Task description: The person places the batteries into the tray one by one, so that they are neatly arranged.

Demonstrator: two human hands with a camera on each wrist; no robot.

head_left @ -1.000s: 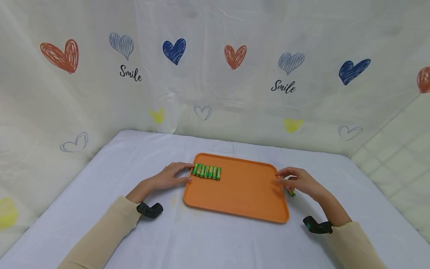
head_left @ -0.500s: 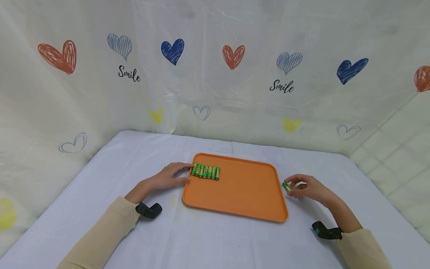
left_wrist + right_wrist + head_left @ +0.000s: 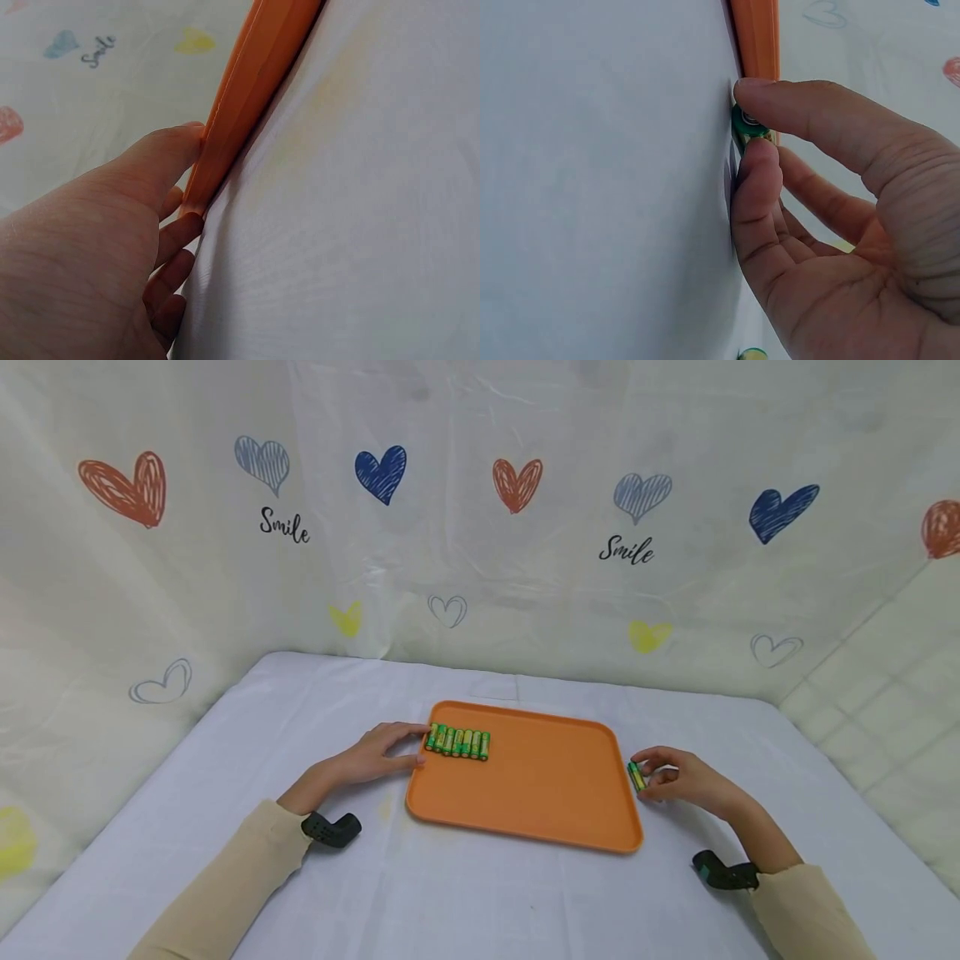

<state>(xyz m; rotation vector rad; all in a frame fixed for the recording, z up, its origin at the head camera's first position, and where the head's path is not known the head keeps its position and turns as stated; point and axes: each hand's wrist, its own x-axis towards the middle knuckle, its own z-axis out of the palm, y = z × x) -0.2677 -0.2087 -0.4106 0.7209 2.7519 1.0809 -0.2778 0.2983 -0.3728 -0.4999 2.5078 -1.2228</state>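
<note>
On the orange tray (image 3: 525, 793), several green-and-yellow batteries (image 3: 457, 742) lie side by side in a row at the far left corner. My left hand (image 3: 378, 753) rests at the tray's left rim, its thumb and forefinger spread apart and touching the edge. Just outside the right rim, my right hand (image 3: 686, 781) pinches a single battery (image 3: 637, 776) of the same kind. In the right wrist view the thumb covers part of that battery's green end (image 3: 748, 120), close over the cloth. Another green-rimmed end (image 3: 754, 354) peeks in at that view's bottom edge.
White cloth (image 3: 480, 902) covers the table around the tray. Behind it hangs a pale curtain (image 3: 480, 552) printed with hearts and "Smile" lettering. A black wrist device (image 3: 332, 830) sits on the left wrist, and another black device (image 3: 723, 871) on the right.
My right hand has drawn back from the tray's right rim and taken a battery between its fingers, then turned it lengthwise beside the rim. The left hand stays at the left rim.
</note>
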